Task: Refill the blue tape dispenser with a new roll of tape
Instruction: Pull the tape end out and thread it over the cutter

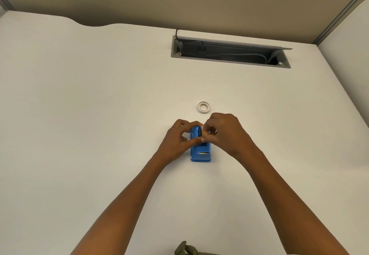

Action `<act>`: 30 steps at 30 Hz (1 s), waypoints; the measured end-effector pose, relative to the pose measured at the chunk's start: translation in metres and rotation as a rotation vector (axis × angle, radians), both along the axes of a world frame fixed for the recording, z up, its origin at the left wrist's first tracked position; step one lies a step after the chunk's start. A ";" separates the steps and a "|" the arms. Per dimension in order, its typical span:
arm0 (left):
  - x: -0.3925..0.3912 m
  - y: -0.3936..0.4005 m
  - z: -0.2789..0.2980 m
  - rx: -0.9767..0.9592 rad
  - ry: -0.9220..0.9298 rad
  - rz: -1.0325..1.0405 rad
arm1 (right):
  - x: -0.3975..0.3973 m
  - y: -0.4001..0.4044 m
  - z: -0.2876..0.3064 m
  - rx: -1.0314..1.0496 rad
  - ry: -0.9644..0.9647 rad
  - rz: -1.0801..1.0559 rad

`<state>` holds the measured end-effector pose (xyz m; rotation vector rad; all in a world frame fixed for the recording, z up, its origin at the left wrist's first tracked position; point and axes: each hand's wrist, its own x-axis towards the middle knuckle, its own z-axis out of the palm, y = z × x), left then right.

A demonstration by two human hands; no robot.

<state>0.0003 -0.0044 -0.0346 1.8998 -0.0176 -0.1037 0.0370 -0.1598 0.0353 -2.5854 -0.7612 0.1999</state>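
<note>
A blue tape dispenser [200, 153] stands on a white table [99, 115]. The left hand [179, 139] grips its side; the right hand [223, 133] pinches something small at its top. A tape roll [204, 107] lies just beyond.

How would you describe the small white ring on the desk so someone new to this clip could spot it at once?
Start at the grey cable hatch set into the far side of the white desk, then come toward the hands working on the blue tape dispenser. The white ring lies flat, alone, just beyond the right hand. It is the only round, pale, untouched item there.
</note>
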 end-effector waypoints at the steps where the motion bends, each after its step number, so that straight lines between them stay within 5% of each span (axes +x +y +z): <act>1: 0.000 0.000 0.000 -0.002 0.004 0.003 | 0.001 -0.001 0.000 -0.002 -0.003 0.000; 30: 0.001 0.000 -0.004 0.069 0.005 0.003 | 0.025 0.005 0.011 0.055 0.421 -0.104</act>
